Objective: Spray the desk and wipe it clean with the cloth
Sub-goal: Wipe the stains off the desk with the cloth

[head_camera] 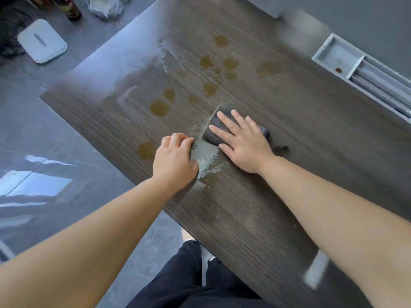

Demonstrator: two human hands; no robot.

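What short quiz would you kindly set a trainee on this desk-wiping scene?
1. True or false: the right hand lies flat on the dark grey folded cloth.
2. The white foamy spray patch sits: A) on the dark wood-grain desk beside the cloth; B) in a grey tray; C) on the floor.
3. Short answer: which of the hands rests curled, with nothing seen in it?
Key: 1 true; 2 A; 3 the left hand.
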